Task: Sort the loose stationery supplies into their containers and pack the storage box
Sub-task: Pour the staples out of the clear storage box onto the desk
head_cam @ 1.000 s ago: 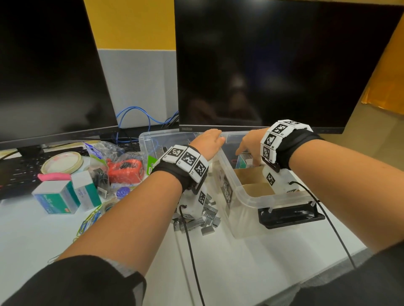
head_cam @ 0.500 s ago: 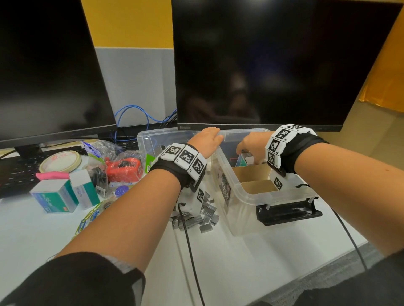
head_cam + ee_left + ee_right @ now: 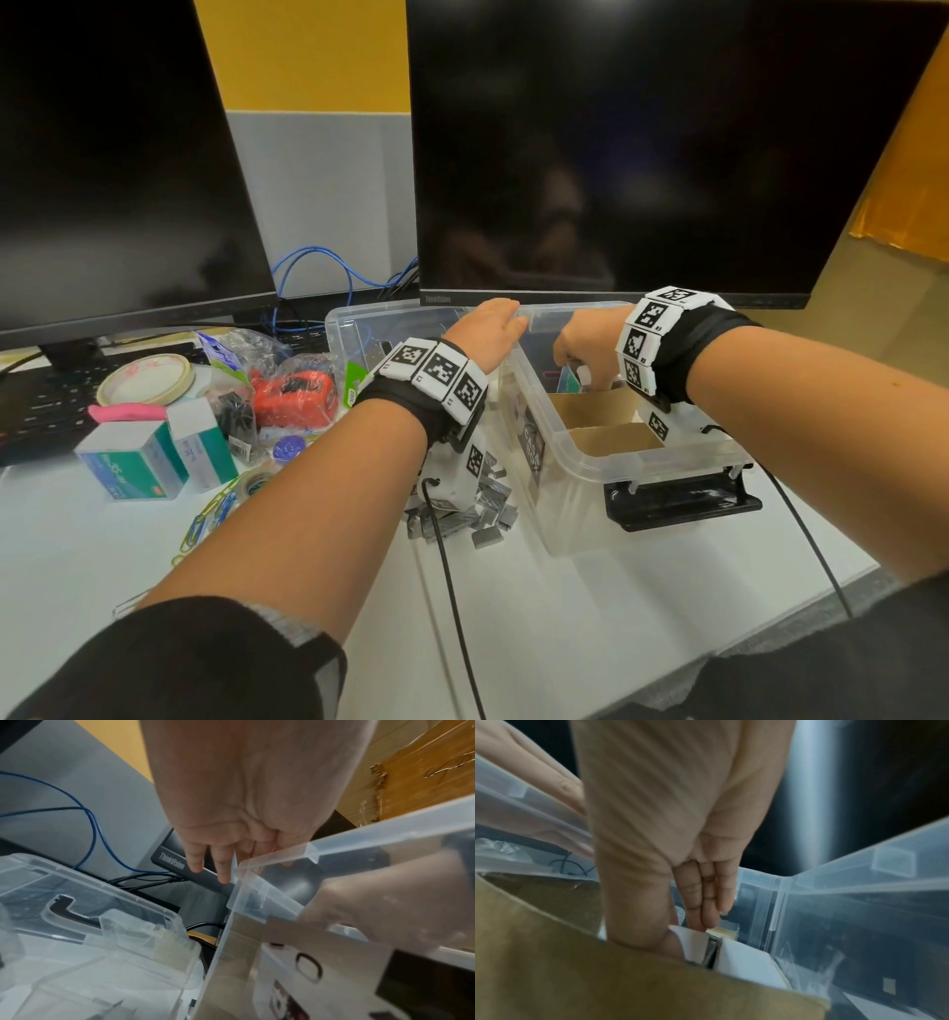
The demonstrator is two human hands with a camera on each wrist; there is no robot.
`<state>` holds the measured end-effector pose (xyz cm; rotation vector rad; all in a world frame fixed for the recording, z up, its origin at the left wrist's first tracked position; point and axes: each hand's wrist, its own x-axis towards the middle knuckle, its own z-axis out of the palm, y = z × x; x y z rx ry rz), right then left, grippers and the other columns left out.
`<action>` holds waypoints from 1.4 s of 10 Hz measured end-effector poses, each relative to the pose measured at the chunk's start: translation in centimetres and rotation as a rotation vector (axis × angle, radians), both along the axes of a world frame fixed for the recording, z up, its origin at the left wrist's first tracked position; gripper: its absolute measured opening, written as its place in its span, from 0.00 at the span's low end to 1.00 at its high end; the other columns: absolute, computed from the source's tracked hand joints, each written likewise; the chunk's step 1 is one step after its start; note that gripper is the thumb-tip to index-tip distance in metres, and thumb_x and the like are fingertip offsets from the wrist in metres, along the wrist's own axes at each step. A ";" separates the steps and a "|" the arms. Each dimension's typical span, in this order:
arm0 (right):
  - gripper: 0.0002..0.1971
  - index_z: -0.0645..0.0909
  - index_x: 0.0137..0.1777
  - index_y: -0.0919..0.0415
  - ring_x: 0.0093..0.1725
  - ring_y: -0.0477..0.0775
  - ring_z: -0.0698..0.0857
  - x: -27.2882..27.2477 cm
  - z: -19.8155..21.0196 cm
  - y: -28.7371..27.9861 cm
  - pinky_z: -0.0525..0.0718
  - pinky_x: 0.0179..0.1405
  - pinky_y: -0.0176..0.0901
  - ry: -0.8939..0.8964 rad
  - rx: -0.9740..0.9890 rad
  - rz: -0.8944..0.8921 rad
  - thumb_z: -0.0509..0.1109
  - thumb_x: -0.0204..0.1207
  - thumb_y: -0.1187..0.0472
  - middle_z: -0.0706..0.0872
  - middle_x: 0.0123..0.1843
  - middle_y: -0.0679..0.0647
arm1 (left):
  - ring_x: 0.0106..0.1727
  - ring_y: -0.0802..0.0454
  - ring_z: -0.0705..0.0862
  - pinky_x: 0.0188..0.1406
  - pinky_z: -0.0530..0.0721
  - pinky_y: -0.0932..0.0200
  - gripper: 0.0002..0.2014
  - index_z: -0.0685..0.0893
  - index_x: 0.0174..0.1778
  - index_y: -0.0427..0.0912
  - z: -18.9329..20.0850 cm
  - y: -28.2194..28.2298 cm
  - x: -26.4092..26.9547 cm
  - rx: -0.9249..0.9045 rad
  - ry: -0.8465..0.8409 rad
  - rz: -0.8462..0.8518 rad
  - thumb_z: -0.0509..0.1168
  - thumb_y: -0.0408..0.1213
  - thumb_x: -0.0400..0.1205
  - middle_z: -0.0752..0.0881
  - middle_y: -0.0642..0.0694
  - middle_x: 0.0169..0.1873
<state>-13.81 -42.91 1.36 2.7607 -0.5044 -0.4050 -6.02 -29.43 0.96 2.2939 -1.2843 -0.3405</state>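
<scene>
while left hand [image 3: 490, 329] steadies clear plastic box [image 3: 642, 457], right hand [image 3: 590, 349] pinches white carton [image 3: 744, 959].

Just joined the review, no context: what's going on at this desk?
A person is packing a clear storage box. The left hand rests on its far rim while the right hand reaches inside, pinching a small white box behind the cardboard divider. Loose staples and paper clips remain on the desk.

head: even indoor light, sharp centre, wide-angle bowing at 3 and 9 o'clock | monitor [image 3: 642, 154]: faint reflections | left wrist: soft, box wall [image 3: 334, 923] hazy | right wrist: dim, motion-blurred, glare streak at 1 o'clock
</scene>
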 end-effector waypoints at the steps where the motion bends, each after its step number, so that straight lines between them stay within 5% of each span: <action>1: 0.14 0.83 0.59 0.55 0.56 0.57 0.85 0.1 0.3 0.4 0.80 0.46 0.44 0.005 -0.010 0.002 0.72 0.73 0.58 0.86 0.56 0.56 | 0.79 0.48 0.63 0.76 0.60 0.57 0.22 0.61 0.80 0.38 0.0 -0.1 0.1 -0.001 -0.002 -0.001 0.45 0.40 0.90 0.63 0.43 0.80; 3: 0.22 0.75 0.71 0.59 0.64 0.60 0.79 1.1 1.2 1.7 0.77 0.59 0.47 0.150 -0.015 -0.077 0.69 0.77 0.57 0.80 0.67 0.57 | 0.79 0.48 0.63 0.76 0.59 0.58 0.22 0.61 0.80 0.36 0.0 0.0 0.1 0.014 -0.007 -0.001 0.45 0.40 0.90 0.63 0.41 0.80; 5: 0.23 0.64 0.80 0.56 0.76 0.56 0.69 0.7 1.5 2.3 0.66 0.73 0.44 0.381 -0.006 -0.077 0.56 0.85 0.61 0.69 0.78 0.52 | 0.74 0.45 0.69 0.71 0.64 0.56 0.20 0.67 0.75 0.33 0.2 0.1 -0.1 -0.006 0.003 0.001 0.45 0.38 0.90 0.69 0.38 0.75; 6: 0.23 0.64 0.80 0.57 0.76 0.55 0.69 0.6 1.1 2.7 0.65 0.73 0.43 0.383 -0.001 -0.111 0.55 0.86 0.58 0.69 0.78 0.51 | 0.75 0.45 0.68 0.71 0.64 0.58 0.20 0.67 0.75 0.33 0.1 0.2 -0.1 -0.004 -0.004 -0.002 0.45 0.38 0.90 0.69 0.38 0.75; 7: 0.20 0.73 0.74 0.62 0.59 0.55 0.78 1.5 0.5 2.9 0.73 0.63 0.43 0.392 -0.046 -0.088 0.59 0.85 0.56 0.77 0.72 0.55 | 0.75 0.45 0.68 0.69 0.63 0.60 0.20 0.67 0.75 0.32 0.2 0.2 -0.1 -0.001 -0.014 -0.006 0.45 0.37 0.90 0.69 0.37 0.75; 9: 0.17 0.76 0.69 0.65 0.66 0.62 0.80 1.4 -0.1 2.9 0.77 0.60 0.47 0.217 -0.101 -0.095 0.61 0.82 0.62 0.81 0.66 0.61 | 0.74 0.44 0.69 0.69 0.64 0.58 0.19 0.67 0.74 0.31 0.1 0.1 -0.1 0.002 -0.019 0.004 0.45 0.35 0.89 0.69 0.36 0.74; 10: 0.20 0.75 0.72 0.60 0.63 0.57 0.80 1.9 -0.1 2.4 0.74 0.65 0.47 0.372 -0.111 -0.126 0.64 0.82 0.55 0.81 0.66 0.55 | 0.74 0.45 0.69 0.70 0.64 0.58 0.20 0.67 0.74 0.32 0.2 0.0 -0.3 -0.008 -0.017 -0.004 0.45 0.36 0.90 0.70 0.37 0.74; 11: 0.26 0.64 0.79 0.57 0.70 0.59 0.74 1.5 0.3 1.6 0.69 0.71 0.48 0.368 -0.052 -0.100 0.61 0.82 0.52 0.73 0.74 0.56 | 0.74 0.45 0.69 0.70 0.63 0.60 0.20 0.67 0.74 0.32 0.2 -0.1 -0.3 -0.004 -0.022 -0.012 0.44 0.36 0.90 0.69 0.37 0.74; 12: 0.32 0.54 0.82 0.44 0.75 0.58 0.70 0.7 0.7 0.7 0.72 0.68 0.47 0.287 -0.029 -0.068 0.64 0.81 0.58 0.66 0.80 0.54 | 0.74 0.44 0.68 0.67 0.62 0.61 0.20 0.67 0.74 0.30 0.2 -0.2 -0.2 0.003 -0.026 -0.009 0.44 0.35 0.89 0.69 0.35 0.74; 14: 0.29 0.64 0.79 0.45 0.73 0.57 0.73 0.2 2.2 -0.2 0.73 0.68 0.47 0.185 0.045 -0.105 0.63 0.80 0.65 0.69 0.78 0.53 | 0.71 0.43 0.69 0.74 0.62 0.50 0.21 0.65 0.76 0.31 0.5 -0.2 -0.3 0.078 -0.101 -0.026 0.45 0.37 0.90 0.69 0.37 0.71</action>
